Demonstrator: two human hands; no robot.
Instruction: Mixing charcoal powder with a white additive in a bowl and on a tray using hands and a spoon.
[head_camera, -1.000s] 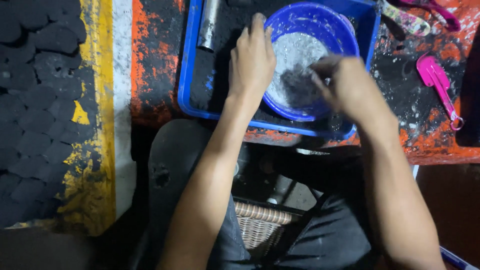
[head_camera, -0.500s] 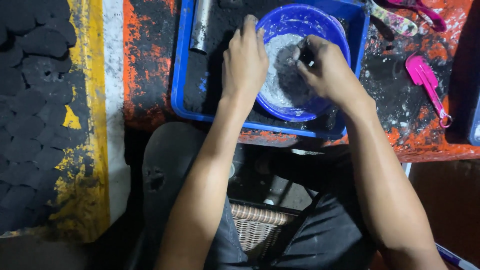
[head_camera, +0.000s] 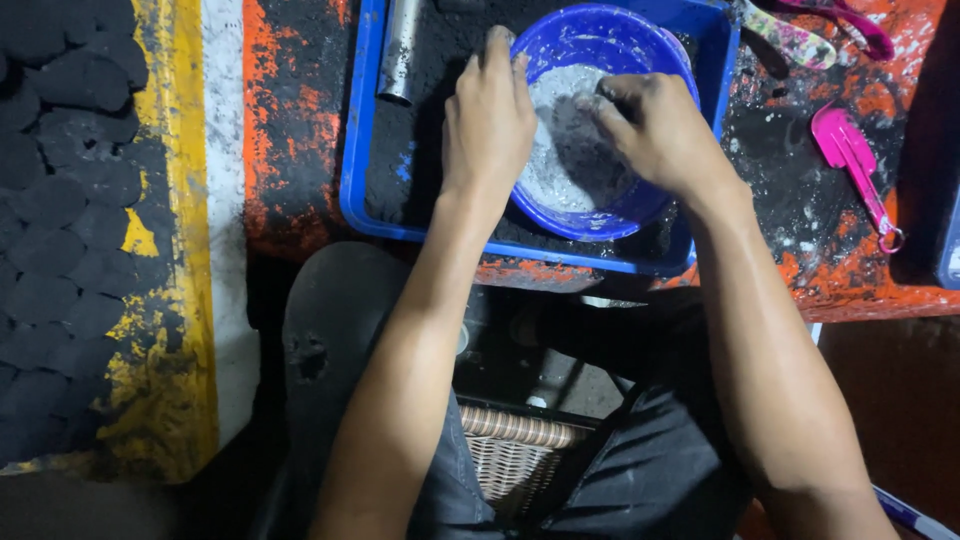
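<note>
My left hand (head_camera: 488, 115) clamps the bowl (head_camera: 600, 45) rim, top centre of frame, fingers curled over it. My right hand (head_camera: 655, 130) pinches grey mix (head_camera: 560, 150) inside; best knead gently, bowl braced.

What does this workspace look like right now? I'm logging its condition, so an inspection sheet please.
Surface: orange bench, paint worn, smeared with black powder.
Job's things: blue bowl of grey and dark powder, standing in a blue tray of black powder.
Clutter: metal tube in the tray; pink scoop and patterned tool on the bench.
Grips: left hand steadies the bowl's rim; right hand works in the powder.
Cables: nothing seen.
Surroundings: rows of black pressed pieces on the yellow-edged surface; wicker seat below.
</note>
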